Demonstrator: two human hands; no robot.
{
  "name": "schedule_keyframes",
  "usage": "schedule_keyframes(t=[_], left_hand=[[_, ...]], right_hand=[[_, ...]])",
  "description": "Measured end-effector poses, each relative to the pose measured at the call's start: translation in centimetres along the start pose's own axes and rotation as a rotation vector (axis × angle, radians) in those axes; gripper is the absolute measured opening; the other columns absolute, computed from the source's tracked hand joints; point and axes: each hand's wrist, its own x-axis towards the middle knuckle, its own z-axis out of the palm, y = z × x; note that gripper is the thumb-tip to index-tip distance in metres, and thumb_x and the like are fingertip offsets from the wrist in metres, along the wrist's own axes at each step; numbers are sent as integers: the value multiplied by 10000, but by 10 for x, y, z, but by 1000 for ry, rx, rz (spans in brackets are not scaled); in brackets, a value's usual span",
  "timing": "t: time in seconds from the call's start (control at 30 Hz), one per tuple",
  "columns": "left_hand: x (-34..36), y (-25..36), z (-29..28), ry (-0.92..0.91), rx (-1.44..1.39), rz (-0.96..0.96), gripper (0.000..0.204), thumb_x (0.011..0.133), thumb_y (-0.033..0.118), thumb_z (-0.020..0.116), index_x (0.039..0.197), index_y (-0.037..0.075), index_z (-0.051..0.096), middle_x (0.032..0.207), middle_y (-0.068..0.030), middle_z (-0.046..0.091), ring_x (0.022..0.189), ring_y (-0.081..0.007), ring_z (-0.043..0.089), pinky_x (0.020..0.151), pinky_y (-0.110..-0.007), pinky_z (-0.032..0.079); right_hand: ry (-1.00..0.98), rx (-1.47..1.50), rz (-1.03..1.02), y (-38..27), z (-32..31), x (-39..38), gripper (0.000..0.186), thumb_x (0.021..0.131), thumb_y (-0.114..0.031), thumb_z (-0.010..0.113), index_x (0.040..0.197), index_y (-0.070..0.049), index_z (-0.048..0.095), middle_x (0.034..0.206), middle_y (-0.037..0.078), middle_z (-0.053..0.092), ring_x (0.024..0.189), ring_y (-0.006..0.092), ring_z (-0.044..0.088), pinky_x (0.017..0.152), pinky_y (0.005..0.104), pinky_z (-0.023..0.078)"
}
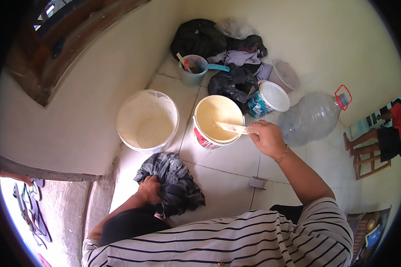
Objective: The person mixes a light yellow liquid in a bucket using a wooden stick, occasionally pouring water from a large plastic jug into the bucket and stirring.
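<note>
My right hand (268, 139) is closed round a pale flat stirring stick (231, 127), whose far end dips into a bucket of cream paint (213, 107). That bucket stands upright on the tiles, with red print on its outer wall. My left hand (150, 190) grips a crumpled dark checked cloth (173, 178) lying on the floor in front of me; its fingertips are partly sunk in the folds. Beyond the cloth, left of the paint bucket, stands a wider whitish bucket (173, 116) with pale residue inside.
Behind are a blue dipper (192, 80) holding a brush, black plastic bags (231, 84), and a lidded teal tub (258, 106). A big clear water jug (309, 116) lies at right. Another person (390, 133) sits on a wooden stool. Sandals (33, 209) lie beyond the doorsill.
</note>
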Motion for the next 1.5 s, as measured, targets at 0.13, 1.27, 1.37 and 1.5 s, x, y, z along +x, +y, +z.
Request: schedule_keyframes(t=[0.13,1.27,1.37,1.5], left_hand=[[0,-2,2,24,16,36,346,572,302,750,851,105,695,1096,-144,491,1132,-346,446,977,-424,405],[2,-4,4,43,-1,60,368,579,336,756,850,93,705,1100,-154,492,1132,-355,454,974,-436,412],[1,-5,5,39,-3,49,360,581,332,754,842,90,703,1094,-153,490,1132,-353,453,972,-433,414],[0,-4,4,42,-1,50,361,578,331,757,843,92,702,1093,-152,487,1129,-353,453,968,-433,418]], right_hand=[[-118,-35,29,7,-7,1,124,750,-174,650,841,-90,653,755,116,624,708,325,614,619,424,481],[-413,607,501,35,-19,9,239,854,-181,630,964,29,660,623,49,603,484,81,515,453,254,413],[-407,593,521,34,-23,11,231,856,-179,623,927,37,666,643,60,607,495,95,540,463,268,422],[-451,525,506,34,-23,12,231,852,-172,623,900,50,665,680,74,623,500,105,562,470,275,426]])
